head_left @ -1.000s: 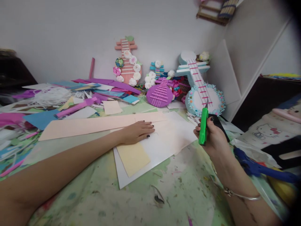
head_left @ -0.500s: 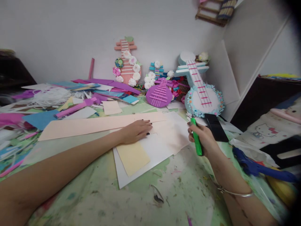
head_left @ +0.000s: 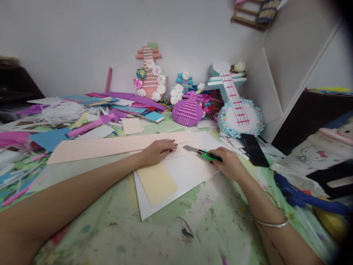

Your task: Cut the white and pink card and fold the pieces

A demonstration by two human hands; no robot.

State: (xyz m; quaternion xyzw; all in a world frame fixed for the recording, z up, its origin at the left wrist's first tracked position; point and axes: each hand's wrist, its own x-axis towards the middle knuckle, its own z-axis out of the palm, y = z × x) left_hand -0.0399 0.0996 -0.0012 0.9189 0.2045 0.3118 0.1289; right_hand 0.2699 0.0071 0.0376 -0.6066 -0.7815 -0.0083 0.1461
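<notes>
Along the worktop [head_left: 135, 243], a peach strip [head_left: 91, 150] is stretching rightward toward the left hand [head_left: 151, 152], which is resting, holding nothing, over stacked sheets. A slit-like line is showing just beyond; whether cutting is finished, nobody is telling from this view. Farther right, a green utility knife [head_left: 209, 154] is pointing its exposed blade leftward, clamped in the right hand [head_left: 230, 162]. Open room is lying nearer the person; a phone [head_left: 253, 149] is bounding the right.

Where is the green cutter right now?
In the head view, just right of centre: the green cutter is in the right hand, blade pointing toward the left hand.
</notes>
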